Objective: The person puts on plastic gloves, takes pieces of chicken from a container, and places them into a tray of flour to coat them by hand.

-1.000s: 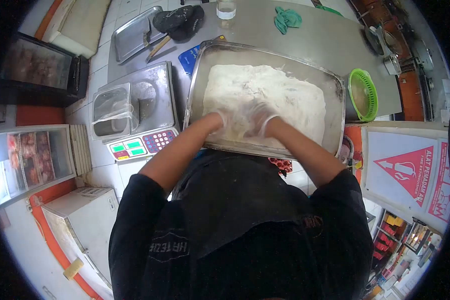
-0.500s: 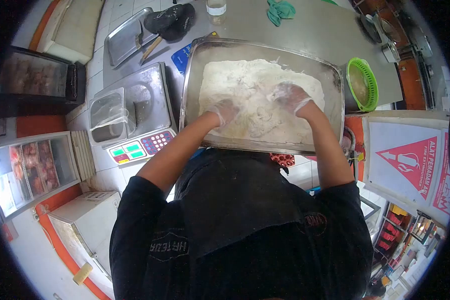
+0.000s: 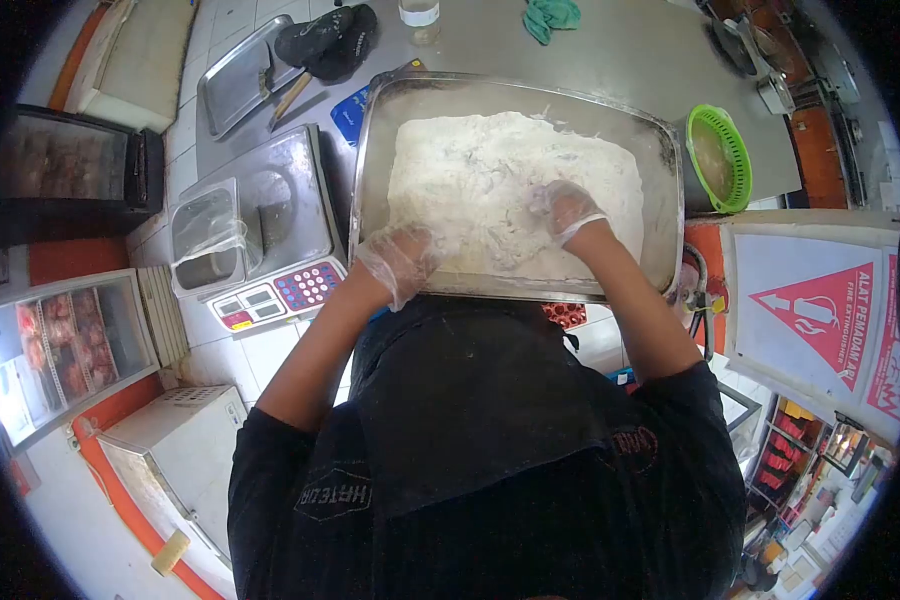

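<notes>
A large metal tray point(image 3: 635, 115) holds a broad bed of white flour point(image 3: 490, 150), with lumpy floured pieces point(image 3: 510, 240) partly buried near its middle. Both my hands wear clear plastic gloves. At the tray's near left corner, my left hand point(image 3: 406, 258) rests over the rim and the flour, its fingertips hidden. My right hand point(image 3: 572, 210) is in the flour right of centre, fingers curled inward and dusted white. What lies in its grasp, if anything, I cannot make out.
Left of the tray stands a digital scale point(image 3: 305, 285) carrying a clear plastic container point(image 3: 205, 235). Behind are a metal tray point(image 3: 235, 95), a black cap point(image 3: 325, 45), a jar point(image 3: 420, 15) and a green cloth point(image 3: 552, 16). A green basket point(image 3: 735, 165) sits at right.
My left hand has drawn back toward the tray's near left corner. My right hand has shifted slightly left and nearer to me. The view has moved a little.
</notes>
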`<state>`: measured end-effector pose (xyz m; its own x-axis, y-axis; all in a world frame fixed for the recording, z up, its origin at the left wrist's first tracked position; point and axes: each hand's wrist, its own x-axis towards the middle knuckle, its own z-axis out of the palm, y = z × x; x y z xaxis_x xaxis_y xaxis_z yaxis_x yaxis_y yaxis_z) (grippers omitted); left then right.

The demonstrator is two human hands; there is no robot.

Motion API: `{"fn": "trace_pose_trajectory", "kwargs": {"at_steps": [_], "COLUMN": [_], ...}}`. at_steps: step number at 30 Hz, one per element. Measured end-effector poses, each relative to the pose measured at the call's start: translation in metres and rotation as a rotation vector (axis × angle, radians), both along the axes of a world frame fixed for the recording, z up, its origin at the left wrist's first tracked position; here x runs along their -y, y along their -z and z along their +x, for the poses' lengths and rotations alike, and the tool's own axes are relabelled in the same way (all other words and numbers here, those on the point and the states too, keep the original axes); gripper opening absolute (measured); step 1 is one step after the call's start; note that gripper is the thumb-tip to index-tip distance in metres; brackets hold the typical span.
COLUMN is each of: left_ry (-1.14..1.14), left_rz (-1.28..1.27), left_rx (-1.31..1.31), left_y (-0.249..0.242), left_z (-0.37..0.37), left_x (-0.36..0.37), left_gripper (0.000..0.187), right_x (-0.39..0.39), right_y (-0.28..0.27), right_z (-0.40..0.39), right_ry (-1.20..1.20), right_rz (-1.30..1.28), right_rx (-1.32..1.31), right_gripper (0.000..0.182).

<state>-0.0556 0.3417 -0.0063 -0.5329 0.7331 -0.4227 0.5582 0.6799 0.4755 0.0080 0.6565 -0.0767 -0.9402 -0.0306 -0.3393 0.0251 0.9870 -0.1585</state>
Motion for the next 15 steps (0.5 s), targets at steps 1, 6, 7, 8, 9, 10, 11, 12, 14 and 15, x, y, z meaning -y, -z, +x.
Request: {"fn": "trace_pose_trajectory", "kwargs": {"at_steps": [1, 6, 7, 8, 9, 10, 11, 12, 14, 15], "left_ry": [0.003, -0.016, -0.039, -0.062, -0.07, -0.032, 0.008, 0.003, -0.011, -0.016], "left_rz": [0.005, 0.235, 0.241, 0.249, 0.25, 0.281, 0.312, 0.313, 0.249, 0.25], "left_rx": [-0.122, -0.397, -0.389, -0.381, -0.384, -0.425, -0.466, -0.467, -0.441, -0.442], "left_y": [0.008, 0.044, 0.036, 0.032, 0.037, 0.045, 0.047, 0.049, 0.047, 0.047], "left_z": [0.003, 0.008, 0.011, 0.012, 0.012, 0.012, 0.013, 0.013, 0.013, 0.013], "left_x": [0.005, 0.02, 0.018, 0.018, 0.019, 0.021, 0.022, 0.023, 0.023, 0.023], "left_gripper": [0.037, 0.031, 0.031, 0.03, 0.03, 0.03, 0.03, 0.03, 0.031, 0.031], "right_x": [0.007, 0.06, 0.071, 0.081, 0.085, 0.08, 0.068, 0.055, 0.032, 0.023], "right_y": [0.01, 0.017, 0.011, 0.002, -0.003, 0.003, 0.013, 0.022, 0.029, 0.031], "right_z": [-0.001, 0.004, 0.004, 0.004, 0.003, 0.0, -0.003, -0.006, -0.014, -0.018], "right_ry": [-0.004, -0.294, -0.303, -0.316, -0.329, -0.336, -0.324, -0.311, -0.286, -0.257], "right_rz": [0.0, 0.07, 0.071, 0.165, 0.26, 0.262, 0.172, 0.081, 0.147, 0.211], "right_rx": [0.002, -0.051, -0.053, -0.042, -0.032, -0.033, -0.001, 0.031, 0.126, 0.221], "right_gripper": [0.032, 0.031, 0.031, 0.032, 0.033, 0.033, 0.035, 0.036, 0.034, 0.032]}}
